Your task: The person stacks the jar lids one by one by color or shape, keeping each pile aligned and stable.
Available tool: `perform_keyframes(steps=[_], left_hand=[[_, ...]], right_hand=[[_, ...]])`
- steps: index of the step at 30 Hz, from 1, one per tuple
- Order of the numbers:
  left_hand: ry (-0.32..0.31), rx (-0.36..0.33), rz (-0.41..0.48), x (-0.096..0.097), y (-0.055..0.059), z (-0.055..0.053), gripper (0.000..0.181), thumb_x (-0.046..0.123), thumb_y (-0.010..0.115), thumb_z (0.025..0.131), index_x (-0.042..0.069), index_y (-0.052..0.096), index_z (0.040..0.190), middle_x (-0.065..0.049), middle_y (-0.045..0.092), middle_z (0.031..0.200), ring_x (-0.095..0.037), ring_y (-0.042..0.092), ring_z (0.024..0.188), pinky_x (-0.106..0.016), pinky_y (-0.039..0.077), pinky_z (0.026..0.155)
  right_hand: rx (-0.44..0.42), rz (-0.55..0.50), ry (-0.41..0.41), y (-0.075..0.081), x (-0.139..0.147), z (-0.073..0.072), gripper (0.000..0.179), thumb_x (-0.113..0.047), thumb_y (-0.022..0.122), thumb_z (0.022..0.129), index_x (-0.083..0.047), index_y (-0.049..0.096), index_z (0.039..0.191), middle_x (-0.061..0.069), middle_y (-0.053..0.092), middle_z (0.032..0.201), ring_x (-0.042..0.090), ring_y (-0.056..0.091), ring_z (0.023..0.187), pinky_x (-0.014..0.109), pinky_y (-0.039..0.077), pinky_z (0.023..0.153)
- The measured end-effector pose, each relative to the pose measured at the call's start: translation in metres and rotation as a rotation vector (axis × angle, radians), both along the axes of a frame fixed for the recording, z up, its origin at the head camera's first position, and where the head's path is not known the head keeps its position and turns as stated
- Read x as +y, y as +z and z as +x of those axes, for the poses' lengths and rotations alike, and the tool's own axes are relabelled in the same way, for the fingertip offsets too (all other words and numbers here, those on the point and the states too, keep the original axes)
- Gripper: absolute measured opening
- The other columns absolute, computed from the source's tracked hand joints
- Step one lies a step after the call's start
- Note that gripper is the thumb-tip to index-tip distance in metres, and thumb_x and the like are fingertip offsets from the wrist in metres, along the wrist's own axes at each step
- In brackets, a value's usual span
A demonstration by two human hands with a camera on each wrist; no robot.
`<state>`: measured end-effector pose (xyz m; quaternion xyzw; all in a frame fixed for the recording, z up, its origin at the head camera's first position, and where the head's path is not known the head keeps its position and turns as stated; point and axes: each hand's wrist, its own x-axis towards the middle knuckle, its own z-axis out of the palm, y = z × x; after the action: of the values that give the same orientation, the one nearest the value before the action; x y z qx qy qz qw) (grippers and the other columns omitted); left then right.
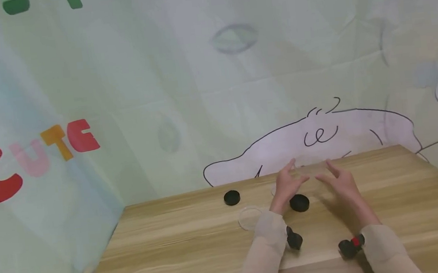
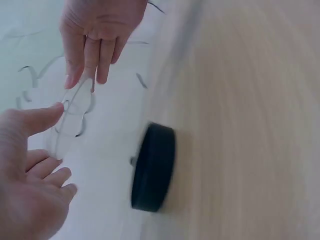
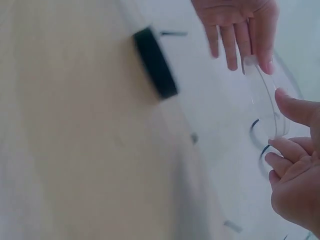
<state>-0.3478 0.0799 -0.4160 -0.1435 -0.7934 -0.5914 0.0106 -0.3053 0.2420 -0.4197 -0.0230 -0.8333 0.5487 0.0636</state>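
A clear, shallow round piece with a thin rim [image 3: 265, 100], like a see-through lid or dish, is held above the far side of the table. My left hand [image 1: 289, 183] pinches one edge of it between thumb and fingers. Across from it, my right hand [image 1: 342, 182] grips the opposite edge the same way. In the left wrist view the clear piece [image 2: 70, 117] stands nearly edge-on between both hands. Below the left hand, a round black shallow cap [image 1: 299, 202] lies on the table.
A second black cap [image 1: 231, 198] lies farther left on the wooden table [image 1: 166, 240]. Nearer me is a clear round piece [image 1: 249, 218], and part of another clear piece [image 1: 273, 190] shows behind the left hand. A printed cloth [image 1: 182, 91] hangs behind the table's far edge.
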Motion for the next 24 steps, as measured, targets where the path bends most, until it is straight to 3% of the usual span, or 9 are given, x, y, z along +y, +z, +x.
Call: perform_keyframes(steps=[6, 9, 12, 18, 24], left_hand=[[0.012, 0.084, 0.309, -0.014, 0.008, 0.011, 0.064, 0.003, 0.076, 0.081, -0.003, 0.048, 0.138, -0.020, 0.051, 0.143, -0.038, 0.047, 0.135, -0.049, 0.036, 0.113], [-0.001, 0.071, 0.377, -0.025, 0.013, 0.015, 0.068, 0.001, 0.077, 0.079, -0.004, 0.046, 0.138, -0.022, 0.049, 0.142, -0.038, 0.048, 0.132, -0.047, 0.037, 0.113], [-0.037, 0.046, 0.374, -0.040, 0.019, 0.020, 0.074, 0.003, 0.078, 0.079, -0.003, 0.041, 0.142, -0.024, 0.043, 0.143, -0.036, 0.047, 0.129, -0.045, 0.037, 0.113], [-0.106, 0.012, 0.237, -0.084, 0.023, 0.029, 0.080, 0.011, 0.079, 0.080, 0.002, 0.036, 0.148, -0.016, 0.039, 0.135, -0.028, 0.049, 0.123, -0.044, 0.042, 0.109], [-0.150, -0.035, 0.111, -0.135, 0.023, 0.040, 0.075, 0.018, 0.077, 0.083, 0.007, 0.040, 0.147, -0.016, 0.040, 0.135, -0.031, 0.050, 0.118, -0.028, 0.048, 0.091]], right_hand=[[0.095, 0.040, -0.008, 0.021, -0.008, 0.005, 0.084, -0.038, 0.066, 0.092, -0.006, 0.021, 0.154, 0.017, 0.027, 0.157, 0.042, 0.015, 0.149, 0.061, 0.017, 0.117], [0.123, 0.049, 0.031, 0.029, -0.011, 0.007, 0.084, -0.040, 0.067, 0.090, -0.007, 0.025, 0.154, 0.020, 0.034, 0.155, 0.044, 0.020, 0.147, 0.065, 0.019, 0.114], [0.130, 0.030, 0.101, 0.035, -0.017, 0.010, 0.082, -0.038, 0.068, 0.090, -0.008, 0.026, 0.154, 0.022, 0.036, 0.154, 0.044, 0.020, 0.147, 0.068, 0.019, 0.112], [0.138, 0.005, 0.246, 0.039, -0.040, 0.017, 0.074, -0.031, 0.069, 0.090, -0.007, 0.034, 0.151, 0.021, 0.038, 0.154, 0.043, 0.021, 0.148, 0.067, 0.019, 0.113], [0.121, -0.020, 0.280, 0.032, -0.080, 0.020, 0.065, -0.026, 0.071, 0.088, -0.007, 0.045, 0.145, 0.019, 0.047, 0.147, 0.039, 0.032, 0.144, 0.063, 0.021, 0.115]])
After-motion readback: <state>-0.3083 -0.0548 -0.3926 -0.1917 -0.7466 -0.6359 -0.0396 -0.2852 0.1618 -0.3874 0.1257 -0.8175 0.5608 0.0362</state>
